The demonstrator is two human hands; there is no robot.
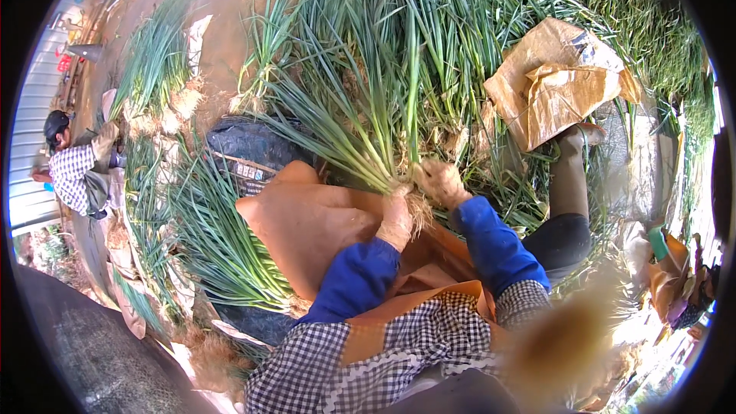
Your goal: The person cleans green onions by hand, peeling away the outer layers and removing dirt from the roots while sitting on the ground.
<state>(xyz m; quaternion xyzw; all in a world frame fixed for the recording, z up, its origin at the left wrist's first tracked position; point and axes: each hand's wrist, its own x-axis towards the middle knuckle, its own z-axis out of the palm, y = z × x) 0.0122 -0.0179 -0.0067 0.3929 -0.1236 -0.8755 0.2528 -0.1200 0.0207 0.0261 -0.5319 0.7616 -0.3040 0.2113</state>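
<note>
Low in front of me, my left hand [395, 218] is closed round the root end of a bunch of green onions [360, 134]. The long leaves fan out away from me, and pale stringy roots hang below the fist. Close beside it, my right hand [441, 182] has its fingers curled in at the base of the same stalks. Its fingertips are partly hidden among the stems. Under both hands an orange-brown apron sheet [307, 218] spreads over my lap.
A large heap of green onions [452, 31] lies ahead. A tan sack [556, 80] sits on it at the right. Another bunch [230, 238] rests at my left by a dark plastic bundle [249, 146]. A co-worker [73, 157] sits far left near more bunches [157, 61].
</note>
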